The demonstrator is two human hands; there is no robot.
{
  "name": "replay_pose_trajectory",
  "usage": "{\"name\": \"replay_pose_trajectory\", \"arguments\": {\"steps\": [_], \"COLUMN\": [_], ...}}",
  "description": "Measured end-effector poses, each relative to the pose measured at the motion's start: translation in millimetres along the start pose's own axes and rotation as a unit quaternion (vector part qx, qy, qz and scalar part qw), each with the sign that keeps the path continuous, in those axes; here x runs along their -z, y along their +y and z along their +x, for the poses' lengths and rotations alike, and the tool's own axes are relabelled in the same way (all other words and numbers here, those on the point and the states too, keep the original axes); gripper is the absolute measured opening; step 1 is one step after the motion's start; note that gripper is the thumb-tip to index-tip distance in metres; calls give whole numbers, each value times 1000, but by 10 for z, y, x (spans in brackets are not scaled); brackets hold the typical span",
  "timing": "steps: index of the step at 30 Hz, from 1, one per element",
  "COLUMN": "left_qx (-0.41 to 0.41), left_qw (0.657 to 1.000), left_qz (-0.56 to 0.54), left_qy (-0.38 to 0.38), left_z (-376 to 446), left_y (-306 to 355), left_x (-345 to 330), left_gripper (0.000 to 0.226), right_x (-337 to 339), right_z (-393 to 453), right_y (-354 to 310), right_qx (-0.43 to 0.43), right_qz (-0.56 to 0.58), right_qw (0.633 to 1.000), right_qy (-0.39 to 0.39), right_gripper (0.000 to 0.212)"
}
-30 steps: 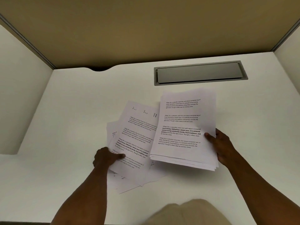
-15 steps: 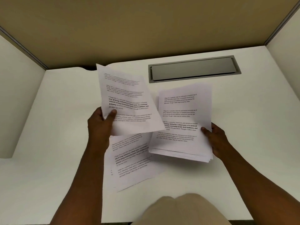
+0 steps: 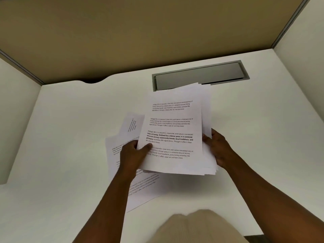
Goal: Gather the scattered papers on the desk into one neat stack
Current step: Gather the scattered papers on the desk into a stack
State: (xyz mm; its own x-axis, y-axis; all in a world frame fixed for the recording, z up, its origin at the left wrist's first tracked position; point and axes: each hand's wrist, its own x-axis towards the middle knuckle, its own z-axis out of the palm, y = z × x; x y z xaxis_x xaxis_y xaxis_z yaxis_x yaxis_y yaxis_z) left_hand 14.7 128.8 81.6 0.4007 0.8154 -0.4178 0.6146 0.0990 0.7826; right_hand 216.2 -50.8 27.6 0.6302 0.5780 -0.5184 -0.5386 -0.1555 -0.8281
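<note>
Both hands hold the stack [image 3: 175,130] above the desk [image 3: 70,120], near its centre. The left hand [image 3: 133,155] pinches the stack's 8 o'clock edge, thumb on the top page, fingers beneath. The right hand [image 3: 219,148] grips the 3 o'clock edge, fingers curled round it. The stack's far corner overlaps the grey hatch [image 3: 201,74] at 12 o'clock. The sheets are fanned unevenly at the lower right corner. Loose pages [image 3: 122,130] lie flat on the desk at 9 and 7 o'clock of the stack, partly under the left forearm.
</note>
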Motion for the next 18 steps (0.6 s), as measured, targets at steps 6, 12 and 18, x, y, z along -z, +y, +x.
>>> {"name": "replay_pose_trajectory", "arguments": {"steps": [6,12,18], "left_qx": [82,106,101], "left_qw": [991,928,926], "left_qz": [50,-293,-343], "left_qy": [-94,-204,-125], "left_z": [172,275,301], "left_y": [5,-193,-383], "left_x": [225,260,242], "left_gripper": [85,46,41], "right_x": [-19,-177,-208], "right_z": [-65,-72,54], "right_y": [-17,98,131], "right_qx": [-35,-72,-110], "right_qz": [10,8,-44], "right_qw": [997,988,993], "right_qy": [-75,-135,16], "right_gripper": [36,39,34]}}
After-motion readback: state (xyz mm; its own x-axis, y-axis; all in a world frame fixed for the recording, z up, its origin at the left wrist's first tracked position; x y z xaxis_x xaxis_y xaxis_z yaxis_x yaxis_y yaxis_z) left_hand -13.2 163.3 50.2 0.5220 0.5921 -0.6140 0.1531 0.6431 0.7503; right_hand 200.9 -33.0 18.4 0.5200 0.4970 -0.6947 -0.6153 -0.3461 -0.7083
